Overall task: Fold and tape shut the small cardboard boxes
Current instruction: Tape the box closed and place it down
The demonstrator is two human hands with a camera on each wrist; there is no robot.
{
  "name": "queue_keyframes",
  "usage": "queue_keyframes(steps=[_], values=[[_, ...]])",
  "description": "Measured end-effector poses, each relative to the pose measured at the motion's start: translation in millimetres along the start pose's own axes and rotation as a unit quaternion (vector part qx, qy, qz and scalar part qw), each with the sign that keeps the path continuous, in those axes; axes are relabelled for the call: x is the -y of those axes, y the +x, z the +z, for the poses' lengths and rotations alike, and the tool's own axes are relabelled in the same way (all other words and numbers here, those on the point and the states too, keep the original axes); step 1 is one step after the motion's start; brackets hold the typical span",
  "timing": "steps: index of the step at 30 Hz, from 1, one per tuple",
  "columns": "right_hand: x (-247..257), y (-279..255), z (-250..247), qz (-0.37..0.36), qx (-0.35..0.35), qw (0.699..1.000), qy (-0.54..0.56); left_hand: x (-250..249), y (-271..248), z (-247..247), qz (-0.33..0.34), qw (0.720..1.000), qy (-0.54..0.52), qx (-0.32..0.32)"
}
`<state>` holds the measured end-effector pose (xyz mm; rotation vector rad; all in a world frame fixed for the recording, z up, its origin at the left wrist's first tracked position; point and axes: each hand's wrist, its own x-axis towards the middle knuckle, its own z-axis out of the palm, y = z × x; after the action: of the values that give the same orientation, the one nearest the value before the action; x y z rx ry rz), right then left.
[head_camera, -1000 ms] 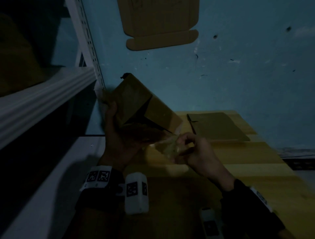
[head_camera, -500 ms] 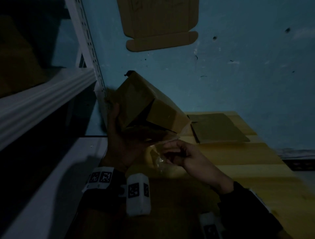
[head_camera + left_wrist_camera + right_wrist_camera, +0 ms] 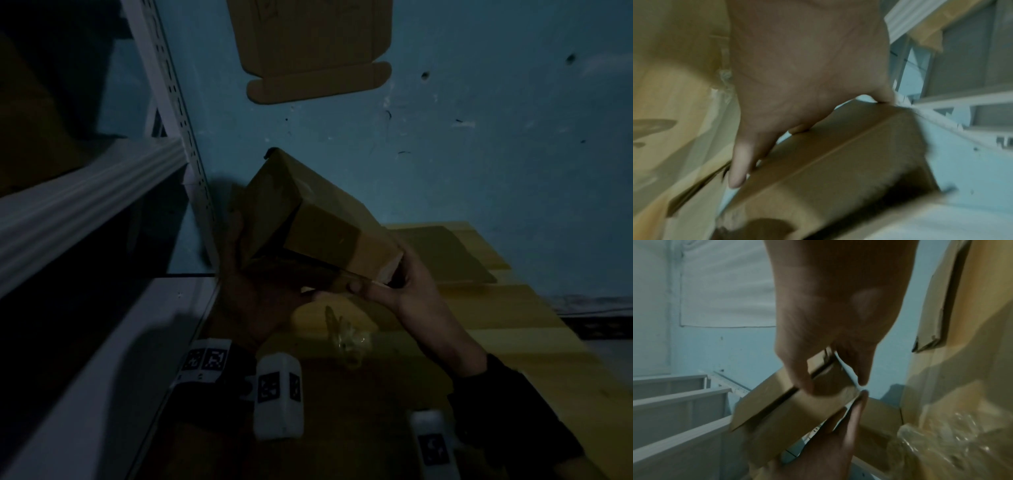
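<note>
A small brown cardboard box (image 3: pixel 318 226) is held tilted above the wooden table (image 3: pixel 513 329), one end flap standing ajar with a dark gap. My left hand (image 3: pixel 253 291) grips its left lower end, thumb up along the side face. My right hand (image 3: pixel 394 284) pinches the box's right lower corner, thumb on the near edge. In the left wrist view the box (image 3: pixel 838 170) lies under my left fingers (image 3: pixel 740 162). In the right wrist view my right thumb and fingers (image 3: pixel 801 374) clamp the box (image 3: pixel 789 407) by its flap seam. A crumpled wad of clear tape (image 3: pixel 346 337) lies on the table below.
A flat cardboard blank (image 3: pixel 445 257) lies on the table at the back against the blue wall. Another flat blank (image 3: pixel 308 44) hangs on the wall above. White metal shelving (image 3: pixel 102 192) stands close on the left.
My right hand has let the crumpled tape drop to the table and risen to take the box's right corner. The box has tilted and shifted slightly right.
</note>
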<state>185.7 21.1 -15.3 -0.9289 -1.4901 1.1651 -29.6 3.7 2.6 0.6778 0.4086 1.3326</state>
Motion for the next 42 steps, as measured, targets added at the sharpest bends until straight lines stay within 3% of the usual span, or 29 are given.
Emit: queue_keyframes(steps=[2, 5, 8, 11, 14, 19, 24, 26, 29, 35, 38, 42], values=[[2, 1, -1, -0.023, -0.036, 0.999, 0.022, 4, 0, 11, 0.006, 0.999, -0.001, -0.034], [3, 4, -9, -0.034, -0.076, 0.996, 0.037, 8, 9, 17, 0.072, 0.99, 0.051, -0.109], [3, 4, -20, -0.046, -0.094, 0.994, 0.017, 4, 22, 8, 0.174, 0.934, 0.259, -0.175], [4, 4, -28, -0.063, -0.114, 0.992, -0.001, 7, 27, 0, 0.203, 0.885, 0.369, -0.198], [3, 3, -32, -0.065, -0.135, 0.988, -0.023, 14, 26, 2, 0.219, 0.857, 0.428, -0.187], [5, -1, -38, -0.077, -0.171, 0.982, -0.028, 23, 21, 11, 0.201, 0.885, 0.408, -0.095], [4, 0, -41, -0.072, -0.177, 0.98, -0.061, 27, 23, 0, 0.161, 0.893, 0.416, -0.06], [3, 2, -41, -0.075, -0.164, 0.981, -0.068, 30, 25, 1, 0.165, 0.867, 0.462, -0.092], [0, 4, -38, -0.074, -0.132, 0.985, -0.081, 36, 29, -3, 0.234, 0.802, 0.532, -0.135], [-3, 3, -27, -0.082, -0.147, 0.974, -0.15, 33, 29, -13, 0.297, 0.744, 0.579, -0.156], [-3, 1, -27, -0.103, -0.196, 0.952, -0.212, 37, 26, -8, 0.299, 0.736, 0.59, -0.146], [1, -2, -29, -0.105, -0.21, 0.94, -0.249, 41, 25, -5, 0.284, 0.756, 0.579, -0.114]])
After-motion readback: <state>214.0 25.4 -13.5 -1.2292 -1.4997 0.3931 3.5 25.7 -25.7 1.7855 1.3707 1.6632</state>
